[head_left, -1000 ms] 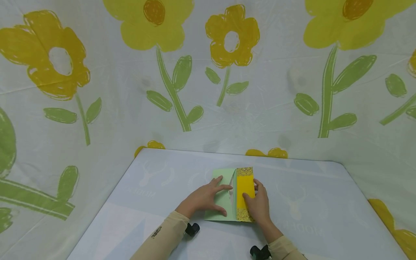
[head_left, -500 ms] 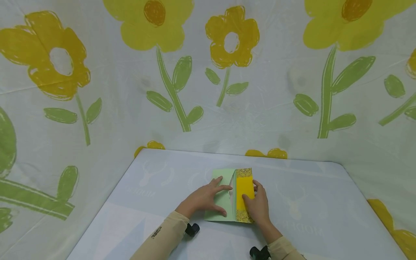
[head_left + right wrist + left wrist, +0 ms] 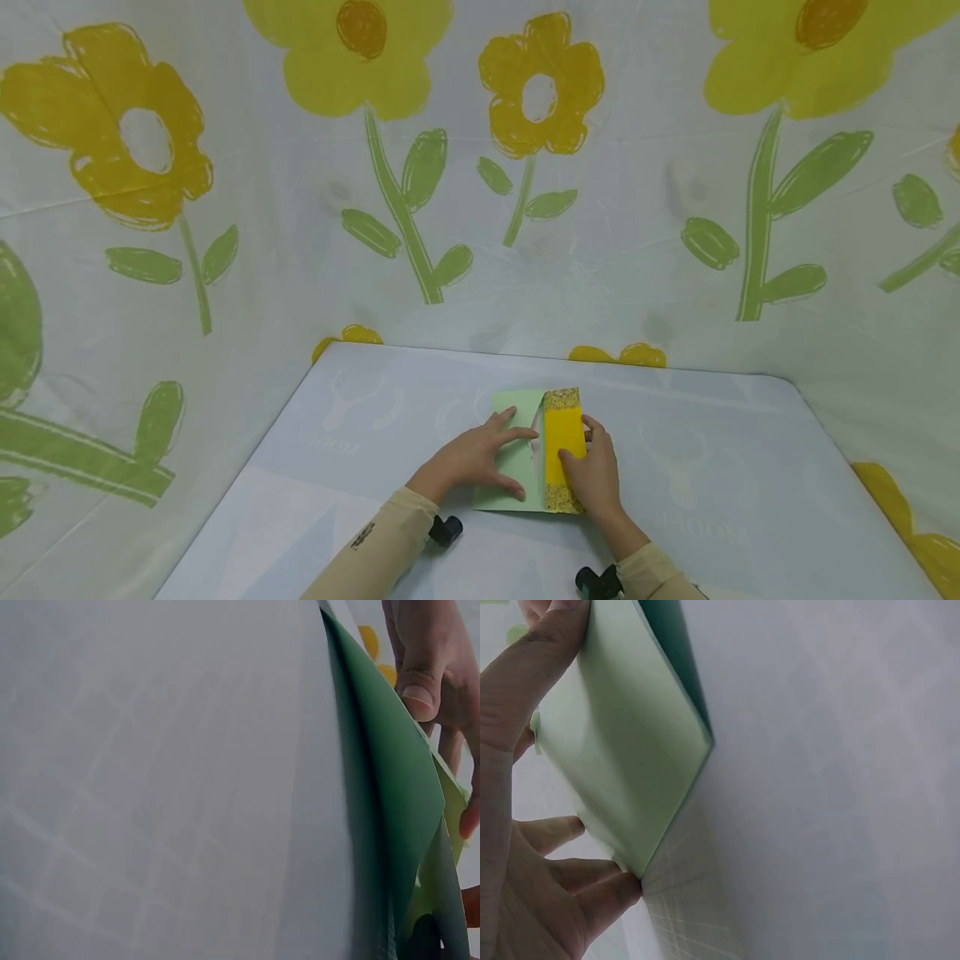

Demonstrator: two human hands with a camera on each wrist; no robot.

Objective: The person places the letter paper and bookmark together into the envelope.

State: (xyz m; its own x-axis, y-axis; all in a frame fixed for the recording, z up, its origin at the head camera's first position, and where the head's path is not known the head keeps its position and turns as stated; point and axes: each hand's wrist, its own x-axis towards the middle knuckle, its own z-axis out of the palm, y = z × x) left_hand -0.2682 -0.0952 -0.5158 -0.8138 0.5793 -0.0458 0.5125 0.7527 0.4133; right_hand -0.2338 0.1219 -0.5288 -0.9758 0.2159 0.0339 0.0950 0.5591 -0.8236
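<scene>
A folded piece of pale green paper (image 3: 513, 492) lies on the table, with a yellow strip (image 3: 564, 427) along its right part. Gold-speckled bands cross both ends of the strip. Between green and yellow is a narrow gap with something whitish inside, too small to identify. My left hand (image 3: 476, 454) rests on the green part with fingers spread and thumb out. At the yellow strip's right edge, my right hand (image 3: 596, 471) holds the paper, thumb on top and fingers curled at the edge. In the right wrist view, a darker green panel (image 3: 397, 765) stands raised from the tabletop.
The pale table (image 3: 720, 500) carries faint printed patterns, and its far edge meets a hanging cloth (image 3: 615, 275) with big yellow flowers. Black wrist cameras sit below the left wrist (image 3: 446, 531) and the right wrist (image 3: 600, 582).
The yellow strip's right edge and my right hand have shifted very slightly left. My left hand stays in place on the green part.
</scene>
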